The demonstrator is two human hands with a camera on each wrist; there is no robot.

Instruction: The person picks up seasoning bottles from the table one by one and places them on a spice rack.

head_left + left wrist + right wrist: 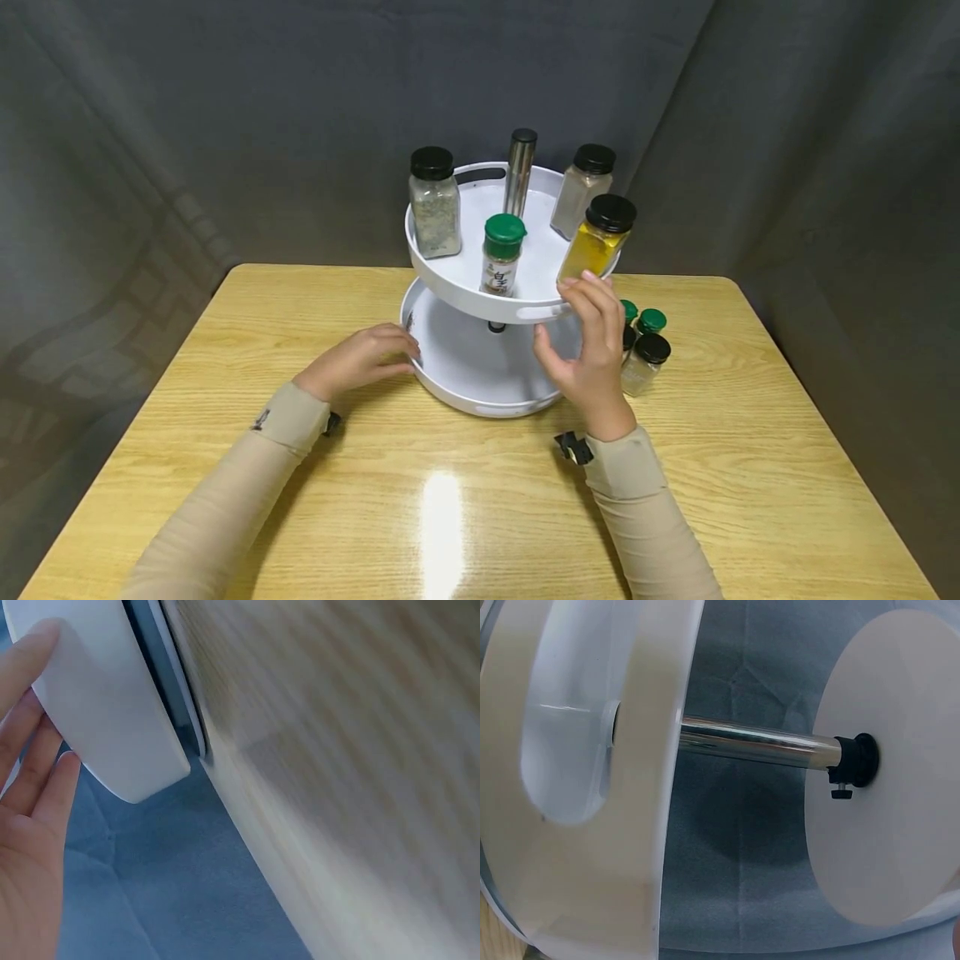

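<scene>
A white two-tier turntable rack stands on the table. My left hand [367, 357] grips the rim of its lower tray [480, 408], with the thumb on the outer wall and the other fingers over the edge in the left wrist view. At the right front of the upper tray [450, 287], my right hand [592, 358] is raised, its fingertips right at the rim below a black-capped jar of yellow powder [596, 246]. The right thumb is spread apart, below the tray. A small green-capped spice bottle [500, 258] stands at the front of the upper tray.
Also on the upper tray are a jar of greenish herbs [436, 208] and a black-capped jar [581, 196] behind the yellow one. A metal post [520, 175] rises through the middle. Several small jars [643, 367] stand on the table [750, 467], right of the rack.
</scene>
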